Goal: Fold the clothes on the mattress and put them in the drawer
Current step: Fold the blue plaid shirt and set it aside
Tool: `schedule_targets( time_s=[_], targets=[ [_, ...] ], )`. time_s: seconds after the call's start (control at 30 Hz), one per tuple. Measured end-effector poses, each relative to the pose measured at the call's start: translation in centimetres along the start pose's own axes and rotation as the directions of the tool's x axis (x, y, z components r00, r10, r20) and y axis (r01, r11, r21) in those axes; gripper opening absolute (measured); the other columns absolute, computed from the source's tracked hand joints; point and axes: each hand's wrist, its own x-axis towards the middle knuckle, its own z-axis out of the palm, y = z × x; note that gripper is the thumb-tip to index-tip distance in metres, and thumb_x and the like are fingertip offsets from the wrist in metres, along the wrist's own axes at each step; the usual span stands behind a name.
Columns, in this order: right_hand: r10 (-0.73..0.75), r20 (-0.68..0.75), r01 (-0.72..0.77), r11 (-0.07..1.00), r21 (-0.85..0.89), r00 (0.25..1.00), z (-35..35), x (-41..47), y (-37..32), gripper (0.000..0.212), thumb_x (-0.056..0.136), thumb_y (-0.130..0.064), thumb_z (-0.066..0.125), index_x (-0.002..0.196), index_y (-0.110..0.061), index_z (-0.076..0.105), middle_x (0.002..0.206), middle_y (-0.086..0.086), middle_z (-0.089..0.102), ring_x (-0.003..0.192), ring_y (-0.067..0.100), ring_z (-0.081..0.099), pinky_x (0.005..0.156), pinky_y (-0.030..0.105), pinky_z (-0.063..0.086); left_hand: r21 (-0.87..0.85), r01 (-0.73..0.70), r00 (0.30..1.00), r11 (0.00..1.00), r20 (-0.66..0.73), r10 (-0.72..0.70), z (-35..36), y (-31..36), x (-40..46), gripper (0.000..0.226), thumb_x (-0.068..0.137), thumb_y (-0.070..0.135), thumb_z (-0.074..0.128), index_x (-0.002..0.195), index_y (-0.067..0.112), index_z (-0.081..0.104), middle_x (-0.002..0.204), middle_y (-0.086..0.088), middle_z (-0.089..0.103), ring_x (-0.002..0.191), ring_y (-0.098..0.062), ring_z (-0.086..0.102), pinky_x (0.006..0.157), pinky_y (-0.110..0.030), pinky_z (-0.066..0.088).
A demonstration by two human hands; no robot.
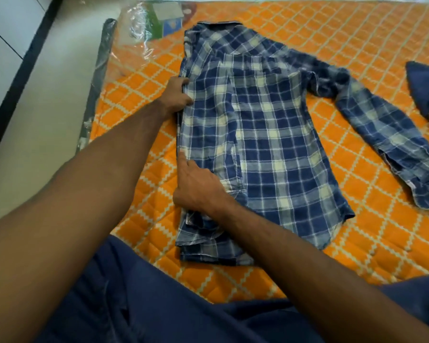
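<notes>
Head view: both hands, left hand [177,95] and right hand [200,186], seemingly press shirt [270,134].

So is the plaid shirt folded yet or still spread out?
Partly folded: the plaid shirt has its left side turned in, while the right sleeve lies spread on the mattress.

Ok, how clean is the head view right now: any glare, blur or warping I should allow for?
Head view: glare on the plastic wrap at the mattress corner; plaid shirt evenly lit, slightly soft; wide-angle bends the edges; left hand and right hand sharp enough to read.
</notes>
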Motion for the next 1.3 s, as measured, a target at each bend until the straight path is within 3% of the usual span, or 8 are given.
schedule_targets(
  time_s=[0.37,0.57,0.63,0.8,0.93,1.07,1.17,1.3],
  targets=[
    [-0.028,0.106,-0.003,0.959,0.283,0.994,0.3,-0.8,-1.8,0.089,0.089,-0.021,0.060,0.161,-0.013,0.007,0.145,0.016,0.046,0.119,0.037,0.056,0.086,0.039,0.047,0.138,-0.063,0.998,0.988,0.030,0.060,0.8,-1.4,-2.2,0.067,0.096,0.016,0.063,0.154,0.006,0.031,0.160,-0.018,0.013,0.145,-0.034,0.027,0.109,-0.025,0.030],
    [-0.037,-0.069,0.063,0.904,0.424,0.997,-4.3,-4.7,3.6,0.069,0.100,-0.016,0.060,0.158,-0.011,0.025,0.118,0.011,0.061,0.095,0.018,0.063,0.086,0.033,0.054,0.516,-0.008,0.993,0.856,-0.099,0.069,2.4,0.8,-4.7,0.068,0.092,0.025,0.065,0.152,0.016,0.034,0.166,-0.019,-0.001,0.148,-0.045,0.012,0.114,-0.060,0.023],
    [0.068,-0.183,0.004,0.930,0.367,0.981,-6.4,-6.2,7.5,0.056,0.098,-0.012,0.058,0.150,-0.009,0.037,0.121,0.005,0.054,0.096,0.010,0.057,0.086,0.021,0.049,0.582,-0.120,0.981,0.805,-0.055,0.186,3.5,2.1,-5.1,0.060,0.091,0.026,0.065,0.146,0.017,0.041,0.164,-0.016,0.011,0.146,-0.043,0.019,0.110,-0.063,0.026],
    [0.443,-0.359,-0.444,0.892,0.083,0.822,-9.1,-9.3,18.2,0.058,0.094,-0.035,0.063,0.141,-0.009,0.042,0.140,0.014,0.040,0.125,0.036,0.042,0.102,0.047,0.040,0.520,-0.334,0.941,0.786,0.137,0.310,8.5,8.5,-4.9,0.047,0.095,0.031,0.059,0.140,0.019,0.050,0.148,-0.009,0.043,0.138,-0.032,0.039,0.109,-0.054,0.030],
    [0.521,-0.246,-0.485,0.853,0.192,0.817,-9.0,-12.1,21.9,0.074,0.094,-0.049,0.065,0.146,-0.007,0.033,0.141,0.016,0.036,0.122,0.037,0.043,0.098,0.047,0.043,0.467,-0.412,0.909,0.782,0.270,0.317,14.0,14.0,-4.1,0.049,0.100,0.039,0.053,0.143,0.017,0.045,0.144,-0.010,0.049,0.130,-0.030,0.049,0.109,-0.056,0.036],
    [0.416,-0.083,-0.364,0.863,0.351,0.906,-8.9,-13.9,23.3,0.077,0.096,-0.034,0.069,0.152,-0.011,0.021,0.116,0.015,0.061,0.091,0.030,0.064,0.076,0.054,0.055,0.406,-0.405,0.900,0.819,0.332,0.281,18.3,17.8,-2.5,0.047,0.095,0.046,0.055,0.125,0.010,0.054,0.126,-0.019,0.059,0.106,-0.036,0.059,0.092,-0.054,0.051],
    [0.337,0.017,-0.312,0.852,0.421,0.942,-9.2,-14.8,23.7,0.074,0.096,-0.022,0.068,0.153,-0.013,0.021,0.091,0.002,0.058,0.077,0.019,0.061,0.061,0.040,0.051,0.438,-0.405,0.903,0.803,0.328,0.277,20.2,19.3,-1.2,0.038,0.091,0.050,0.055,0.107,0.016,0.058,0.109,-0.012,0.059,0.099,-0.033,0.060,0.085,-0.050,0.053],
    [0.317,0.043,-0.299,0.827,0.476,0.947,-8.7,-15.1,24.6,0.059,0.098,-0.018,0.061,0.147,-0.017,0.029,0.080,-0.002,0.049,0.065,0.014,0.050,0.052,0.028,0.034,0.483,-0.416,0.906,0.770,0.288,0.310,22.8,20.2,0.0,0.044,0.094,0.045,0.058,0.125,0.014,0.050,0.127,-0.013,0.045,0.110,-0.033,0.052,0.096,-0.052,0.048]
  ],
)
